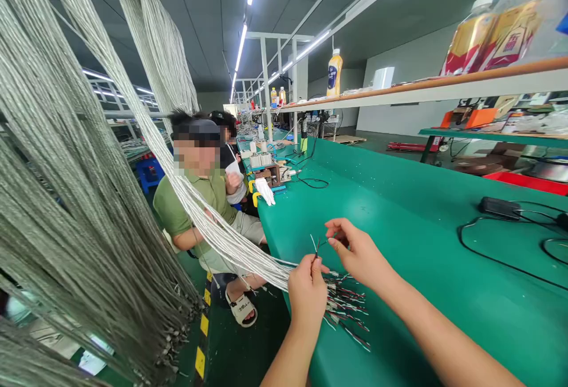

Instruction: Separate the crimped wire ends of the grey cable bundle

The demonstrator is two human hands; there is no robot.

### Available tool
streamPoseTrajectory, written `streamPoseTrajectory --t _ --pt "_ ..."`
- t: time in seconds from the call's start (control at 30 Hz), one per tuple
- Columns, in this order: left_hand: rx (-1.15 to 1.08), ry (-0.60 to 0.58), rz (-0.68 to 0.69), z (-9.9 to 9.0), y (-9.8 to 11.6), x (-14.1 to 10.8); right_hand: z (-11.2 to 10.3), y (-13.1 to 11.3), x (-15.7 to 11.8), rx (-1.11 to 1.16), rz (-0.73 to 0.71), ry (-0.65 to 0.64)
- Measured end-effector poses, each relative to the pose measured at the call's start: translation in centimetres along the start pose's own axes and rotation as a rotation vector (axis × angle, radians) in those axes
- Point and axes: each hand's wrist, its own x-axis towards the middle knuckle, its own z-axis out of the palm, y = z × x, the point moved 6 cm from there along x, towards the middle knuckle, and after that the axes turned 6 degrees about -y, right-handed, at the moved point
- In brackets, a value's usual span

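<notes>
My left hand (308,283) pinches the end of a cable between thumb and fingers. Thin loose wires (313,241), white and dark, fan out above the grip. Just to the right, my right hand (355,251) has its fingers curled at the tip of one dark wire, which it appears to pinch. A thick bundle of silvery-white cables (248,257) comes down from the upper left and passes behind my left hand. Its stripped ends (348,304), with red, white and black wires, lie spread on the green table (426,298) beneath my hands.
On the left hang dense curtains of grey cables (89,197). A person in a green shirt (217,197) sits beyond the bundle, with another behind. White gloves (265,190) lie by a small machine (268,168). A black adapter (499,208) with cords rests right; bottles stand on a shelf (399,96).
</notes>
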Motion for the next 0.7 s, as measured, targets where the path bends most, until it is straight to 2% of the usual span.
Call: streamPoseTrajectory --t 0.23,0.43,0.5,0.57,0.7 --pt "0.029 -0.024 -0.003 -0.1 0.4 -0.1 0.9 1.0 -0.1 -0.027 0.016 -0.009" --pt "0.044 -0.026 -0.009 -0.2 0.4 -0.1 2.0 2.2 -0.3 0.039 0.177 0.053" --pt "0.046 -0.023 -0.009 -0.2 0.5 -0.1 1.8 2.0 -0.4 0.018 0.142 0.114" --pt "0.041 -0.022 -0.008 -0.2 0.5 -0.1 1.3 1.3 -0.5 -0.063 0.048 0.151" --pt "0.04 -0.022 -0.002 -0.3 0.6 -0.1 0.8 0.3 -0.8 -0.228 -0.053 0.095"
